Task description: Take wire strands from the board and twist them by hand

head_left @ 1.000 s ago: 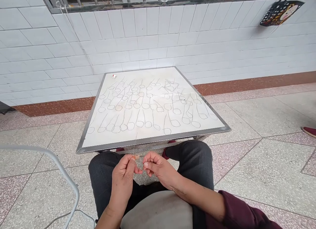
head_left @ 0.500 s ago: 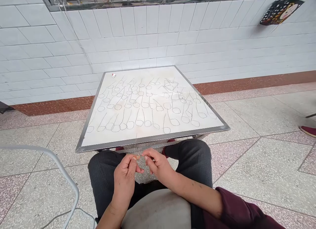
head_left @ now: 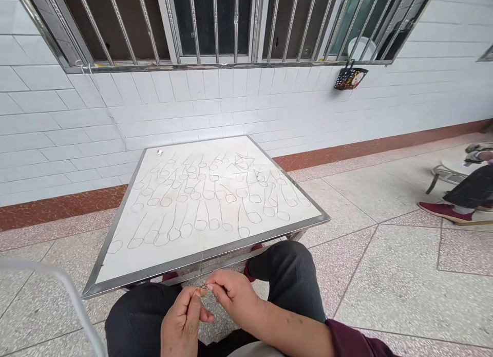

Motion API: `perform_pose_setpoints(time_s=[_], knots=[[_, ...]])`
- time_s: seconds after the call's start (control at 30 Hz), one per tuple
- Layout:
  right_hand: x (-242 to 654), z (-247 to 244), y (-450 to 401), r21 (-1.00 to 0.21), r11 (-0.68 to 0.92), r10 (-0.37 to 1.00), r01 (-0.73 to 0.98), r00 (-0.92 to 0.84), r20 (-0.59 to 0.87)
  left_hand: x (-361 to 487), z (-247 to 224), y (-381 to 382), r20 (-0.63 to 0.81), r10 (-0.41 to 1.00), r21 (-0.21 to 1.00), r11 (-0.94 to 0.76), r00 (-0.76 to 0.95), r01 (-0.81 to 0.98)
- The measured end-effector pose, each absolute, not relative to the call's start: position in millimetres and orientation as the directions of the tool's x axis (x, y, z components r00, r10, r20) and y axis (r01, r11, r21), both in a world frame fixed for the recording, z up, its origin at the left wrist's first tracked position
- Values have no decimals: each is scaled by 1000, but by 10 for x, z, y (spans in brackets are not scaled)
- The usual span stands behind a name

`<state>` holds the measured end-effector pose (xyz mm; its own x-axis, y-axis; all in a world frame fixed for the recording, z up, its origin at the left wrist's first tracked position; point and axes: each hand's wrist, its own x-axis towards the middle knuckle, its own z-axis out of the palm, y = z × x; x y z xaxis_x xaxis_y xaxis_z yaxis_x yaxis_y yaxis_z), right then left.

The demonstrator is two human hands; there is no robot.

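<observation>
My left hand [head_left: 184, 318] is closed in a pinch on a thin wire [head_left: 201, 260], whose straight end points up toward the table edge. Close against it, my right hand [head_left: 235, 296] also pinches the wire at its lower part. A small orange-tan piece [head_left: 203, 292] shows between the fingertips; I cannot make out what it is. Both hands are above my lap, just in front of the table [head_left: 154, 271]. Many wire loops with long straight tails, one such wire loop [head_left: 244, 232] near the front, lie spread over the white top.
A small red-and-white item [head_left: 159, 152] lies at the table's far left corner. The tiled wall [head_left: 185, 110] with a barred window stands behind. A patterned bag [head_left: 350, 78] hangs from the bars. A grey tube frame [head_left: 73, 295] is at left; another person [head_left: 468, 190] sits far right.
The view has tilted up and turned right, so more window and a seated person show. My hands keep pinching the wire, close together, with little change.
</observation>
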<state>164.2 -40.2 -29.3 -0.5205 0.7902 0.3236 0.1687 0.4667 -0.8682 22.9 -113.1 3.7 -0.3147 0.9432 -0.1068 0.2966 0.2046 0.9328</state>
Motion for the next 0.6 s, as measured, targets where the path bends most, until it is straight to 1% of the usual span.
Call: perform_pose_setpoints(time_s=[0.1,0.23,0.3,0.4,0.5,0.6], knots=[[1671,-285,-348,-838,525,753,149,-541,375,183,-19,-1110,-117,946,929,211,-301,304],[1683,-257,-282,-825,559,728,82,-524,441,180,-133,-1055,-121,921,961,201,-370,188],[1683,-247,-244,-806,587,719,80,-510,473,194,-172,-1001,-109,912,967,189,-395,171],[1686,-240,-162,-767,631,709,113,-486,511,191,-142,-889,-95,936,961,175,-339,215],[1701,-224,-39,-741,649,720,172,-454,525,164,-5,-779,-58,957,958,134,-284,254],[1746,-198,156,-715,653,740,248,-411,533,130,93,-725,-26,960,962,101,-280,255]])
